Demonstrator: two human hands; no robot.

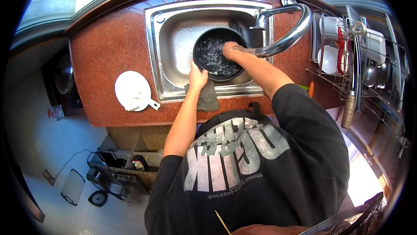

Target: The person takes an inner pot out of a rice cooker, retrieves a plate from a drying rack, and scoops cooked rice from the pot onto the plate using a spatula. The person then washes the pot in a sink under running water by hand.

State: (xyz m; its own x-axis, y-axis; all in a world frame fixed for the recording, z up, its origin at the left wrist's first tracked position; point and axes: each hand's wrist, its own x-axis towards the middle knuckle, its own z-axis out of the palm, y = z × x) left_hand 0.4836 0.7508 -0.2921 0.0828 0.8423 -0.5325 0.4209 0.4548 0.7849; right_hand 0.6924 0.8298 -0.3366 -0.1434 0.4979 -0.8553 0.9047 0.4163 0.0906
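Observation:
A round black pan [213, 72] with water and some suds in it sits in the steel sink [173, 30]. My left hand [198, 77] grips its near-left rim, thumb over the edge. Inside the pan, my right hand [231, 50] is curled against the inner surface, close below the curved faucet [299, 30]. Its fingers point down and are mostly hidden, so whatever it holds does not show. A dark grey cloth [208, 98] hangs over the sink's front edge, just under my left wrist.
A white cutting board [130, 86] with a crumpled white item on it lies on the red-brown counter [102, 52] at left. To the right, a wire dish rack [323, 70] holds white dishes and utensils, with a wooden-handled tool [349, 110] hanging out. Orange and green objects lie near my right elbow.

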